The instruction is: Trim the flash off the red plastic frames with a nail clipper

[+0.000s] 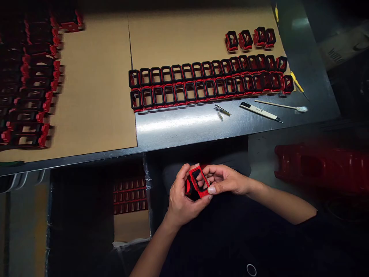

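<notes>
A small red and black rectangular frame (201, 194) is held tilted between both hands, below the table's front edge. My left hand (180, 198) wraps its left side and underside, thumb along the lower edge. My right hand (223, 180) pinches the right edge with the thumb, its other fingers curled at the opening. On the table above the hands stand two long rows of similar red and black frames (180, 92). Nearer to me lie a nail clipper (222, 110), a white pen-like knife marked with letters (261, 112) and a stick with a white tip (278, 104).
Cardboard (95, 96) covers much of the metal table (178, 123). More frames stand stacked at left (34, 96) and several at upper right (245, 40). A yellow-handled tool (298, 84) lies at the right edge. Under the table, a box holds frames (130, 196). A red stool (319, 167) stands right.
</notes>
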{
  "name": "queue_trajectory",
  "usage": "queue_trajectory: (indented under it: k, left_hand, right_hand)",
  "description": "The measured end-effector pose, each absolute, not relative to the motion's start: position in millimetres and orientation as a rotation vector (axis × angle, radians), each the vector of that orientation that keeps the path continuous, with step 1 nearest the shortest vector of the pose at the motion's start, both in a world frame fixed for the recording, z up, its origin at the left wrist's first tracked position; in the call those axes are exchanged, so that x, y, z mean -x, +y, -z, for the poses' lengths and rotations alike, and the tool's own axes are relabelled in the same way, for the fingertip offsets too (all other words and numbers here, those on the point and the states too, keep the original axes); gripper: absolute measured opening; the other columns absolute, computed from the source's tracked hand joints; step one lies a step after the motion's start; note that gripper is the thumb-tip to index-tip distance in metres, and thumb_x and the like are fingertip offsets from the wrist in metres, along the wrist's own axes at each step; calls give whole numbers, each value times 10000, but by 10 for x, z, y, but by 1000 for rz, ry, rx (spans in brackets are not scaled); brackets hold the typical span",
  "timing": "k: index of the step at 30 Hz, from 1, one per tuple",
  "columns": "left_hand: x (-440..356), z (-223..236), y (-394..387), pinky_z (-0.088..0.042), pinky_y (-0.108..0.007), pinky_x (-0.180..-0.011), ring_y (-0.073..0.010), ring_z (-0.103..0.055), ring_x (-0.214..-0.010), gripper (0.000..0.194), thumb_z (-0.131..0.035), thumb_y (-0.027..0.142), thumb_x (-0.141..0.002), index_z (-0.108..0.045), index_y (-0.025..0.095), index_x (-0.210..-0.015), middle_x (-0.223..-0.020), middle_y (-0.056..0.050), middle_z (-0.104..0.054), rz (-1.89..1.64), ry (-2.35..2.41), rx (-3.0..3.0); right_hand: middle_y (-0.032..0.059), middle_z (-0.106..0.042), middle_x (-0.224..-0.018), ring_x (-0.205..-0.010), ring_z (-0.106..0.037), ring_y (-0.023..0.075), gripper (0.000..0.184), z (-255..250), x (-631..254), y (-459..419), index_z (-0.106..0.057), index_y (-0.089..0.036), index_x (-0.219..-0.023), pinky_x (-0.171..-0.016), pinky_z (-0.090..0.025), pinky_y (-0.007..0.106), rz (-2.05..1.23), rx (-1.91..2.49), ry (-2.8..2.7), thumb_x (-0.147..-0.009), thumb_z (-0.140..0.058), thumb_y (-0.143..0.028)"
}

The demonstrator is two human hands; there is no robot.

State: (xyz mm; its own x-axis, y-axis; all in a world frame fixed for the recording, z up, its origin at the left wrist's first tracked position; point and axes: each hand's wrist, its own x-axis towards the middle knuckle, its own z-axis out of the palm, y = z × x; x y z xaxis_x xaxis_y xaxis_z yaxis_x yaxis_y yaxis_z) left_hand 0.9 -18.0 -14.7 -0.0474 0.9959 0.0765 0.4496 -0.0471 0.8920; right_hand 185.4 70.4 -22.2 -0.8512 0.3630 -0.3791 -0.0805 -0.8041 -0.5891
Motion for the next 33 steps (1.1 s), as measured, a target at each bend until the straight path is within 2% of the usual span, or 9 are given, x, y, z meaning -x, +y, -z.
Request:
queue_trajectory:
  k: [4, 10, 19, 23, 28, 30, 33]
  left_hand:
    - [2, 167, -178, -580, -431, -1017, -280, -703, -1170, 818, -790, 460, -813, -382, 213, -1477, -1311, -160, -687, -1044, 1590, -1591]
    - [22, 181, -169, -609, -421, -962, -286, -726, -1110, 760, -769, 554, -808, -463, 198, -1406, -1250, -152, -710, -1018, 1644, -1651]
    - [-8, 114, -109, -608, -419, -956, -271, -711, -1126, 740, -794, 444, -812, -441, 212, -1418, -1257, -127, -704, -1040, 1638, -1727]
    - [-12, 129, -109, -604, -424, -952, -277, -706, -1125, 739, -800, 434, -807, -449, 222, -1422, -1273, -131, -696, -1060, 1631, -1719]
    - [-1, 139, -142, -582, -449, -989, -305, -687, -1175, 730, -798, 466, -803, -471, 213, -1404, -1298, -161, -674, -1119, 1594, -1598]
    - [17, 134, -164, -567, -449, -1010, -305, -664, -1219, 679, -759, 461, -838, -471, 213, -1401, -1332, -169, -654, -1169, 1537, -1501]
    - [55, 120, -193, -597, -377, -900, -273, -681, -1170, 492, -664, 461, -910, -535, 224, -1321, -1335, -158, -656, -1241, 1476, -1339]
  right_hand:
    - [73, -682, -1041, -868, -664, 102, 520, 229, -1852, 695, -617, -111, -1121, -786, -515, 203, -2716, 705, -775, -755, -895, -355]
    - [72, -700, -974, -763, -670, 111, 531, 250, -1838, 676, -606, -115, -1124, -732, -541, 228, -2741, 710, -670, -785, -864, -431]
    - [93, -698, -1030, -921, -703, 169, 593, 303, -1841, 649, -601, -128, -1190, -790, -555, 244, -2813, 660, -569, -768, -870, -447]
    - [90, -689, -1041, -882, -693, 152, 603, 289, -1829, 648, -620, -126, -1203, -783, -563, 245, -2819, 642, -561, -763, -874, -450]
    - [62, -688, -934, -823, -697, 137, 528, 228, -1807, 666, -649, -118, -1118, -713, -579, 211, -2733, 729, -634, -768, -871, -446]
    - [62, -691, -939, -841, -705, 149, 528, 213, -1795, 674, -664, -120, -1127, -685, -592, 206, -2678, 791, -681, -763, -873, -440]
    - [63, -698, -964, -841, -706, 153, 523, 216, -1781, 690, -690, -130, -1119, -674, -606, 222, -2540, 888, -740, -748, -881, -446]
